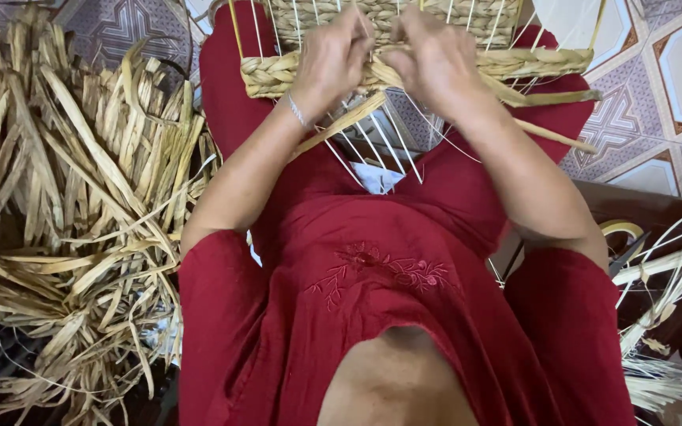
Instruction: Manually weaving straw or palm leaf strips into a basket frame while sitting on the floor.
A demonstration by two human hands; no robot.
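A half-woven straw basket on a white wire frame rests on my lap, its thick braided rim facing me. My left hand pinches a flat dried straw strand at the rim, left of centre. My right hand grips the braid right beside it, fingers curled into the weave. Loose strand ends trail off to the right over my red dress. Bare white wire ribs run down from the rim toward my body.
A big heap of dried straw strips fills the left side. More strips and thin white wires lie at the right beside a dark wooden seat. Patterned floor tiles show at the top right.
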